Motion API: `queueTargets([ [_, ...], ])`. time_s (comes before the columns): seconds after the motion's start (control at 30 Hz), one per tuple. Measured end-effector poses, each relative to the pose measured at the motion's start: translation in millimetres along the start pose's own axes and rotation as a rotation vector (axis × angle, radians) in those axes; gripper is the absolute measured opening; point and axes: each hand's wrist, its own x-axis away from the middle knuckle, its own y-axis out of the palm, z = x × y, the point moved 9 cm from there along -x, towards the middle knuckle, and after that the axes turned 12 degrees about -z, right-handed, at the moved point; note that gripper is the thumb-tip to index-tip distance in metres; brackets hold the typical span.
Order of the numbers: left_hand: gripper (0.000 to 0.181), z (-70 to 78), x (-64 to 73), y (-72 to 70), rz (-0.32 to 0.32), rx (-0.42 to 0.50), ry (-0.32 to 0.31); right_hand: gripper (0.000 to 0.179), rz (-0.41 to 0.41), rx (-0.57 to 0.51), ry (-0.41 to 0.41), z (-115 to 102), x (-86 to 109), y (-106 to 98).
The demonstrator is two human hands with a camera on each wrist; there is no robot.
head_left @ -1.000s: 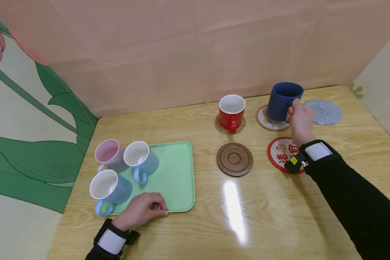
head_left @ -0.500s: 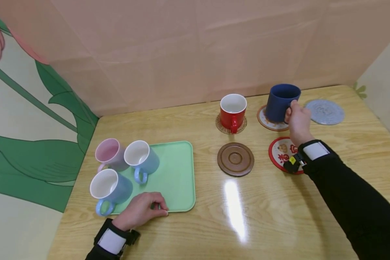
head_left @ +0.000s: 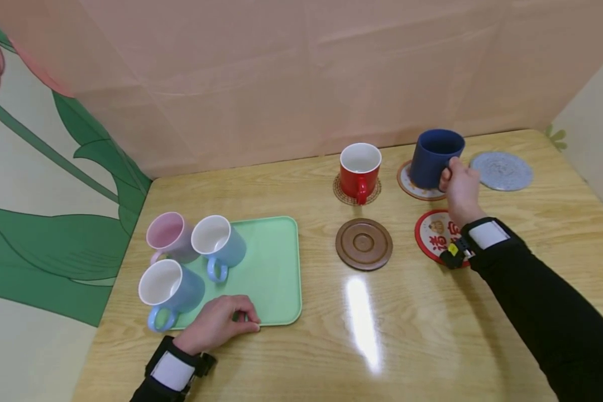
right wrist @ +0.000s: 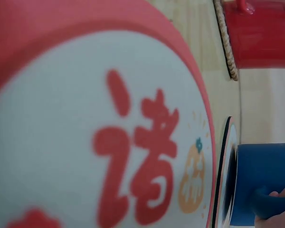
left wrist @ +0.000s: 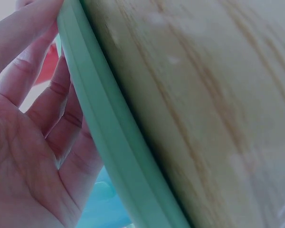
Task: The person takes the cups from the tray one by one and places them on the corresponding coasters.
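Note:
My right hand (head_left: 463, 188) grips the handle of a dark blue mug (head_left: 430, 159). The mug stands upright over a round white coaster with an orange-brown rim (head_left: 411, 188); in the right wrist view the mug's base (right wrist: 242, 190) is very close to that coaster, and whether they touch I cannot tell. At the lower left, my left hand (head_left: 220, 324) pinches the front rim of a light green tray (head_left: 276, 268) between thumb and fingers. Two light blue mugs, one farther back (head_left: 231, 248) and one nearer (head_left: 188, 293), and a pink mug (head_left: 183, 243) are at the tray's left side.
A red mug (head_left: 352, 181) sits on a woven coaster (head_left: 338, 192). In front of it lies a brown coaster (head_left: 352, 254). Under the right wrist is a red-rimmed coaster (head_left: 424, 245); a grey-blue coaster (head_left: 502, 170) lies far right. A pink-beige cloth (head_left: 281, 84) hangs behind the table.
Between the first and second frames the dark blue mug shifted slightly left and down in my right hand; since then it holds still. My left hand stays at the tray rim.

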Motion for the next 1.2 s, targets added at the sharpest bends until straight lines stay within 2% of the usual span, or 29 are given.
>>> queueTargets([
  [0.17, 0.012, -3.5, -0.2, 0.8, -0.015, 0.003, -0.03, 0.041, -0.003, -0.04, -0.007, 0, 3.7, 1],
  [0.33, 0.013, -3.6, -1.0, 0.3, -0.023, -0.005, -0.037, 0.039, -0.026, -0.018, -0.008, -1, 7.0, 3],
  [0.57, 0.012, -4.4, -1.9, 1.1, -0.036, -0.003, -0.049, 0.041, -0.008, -0.019, -0.03, 2, 7.5, -1],
  [0.87, 0.014, -5.2, -1.0, 1.9, -0.03, -0.011, -0.052, 0.04, -0.039, 0.033, -0.001, -4, 17.5, 7],
  [0.97, 0.014, -4.5, -1.3, 1.3, -0.023, -0.013, -0.042, 0.042, -0.049, 0.066, 0.008, -7, 20.9, 9],
  [1.2, 0.014, -4.1, -0.8, 1.4, -0.027, -0.002, -0.041, 0.051, -0.058, 0.218, 0.019, -5, 21.1, 3],
])
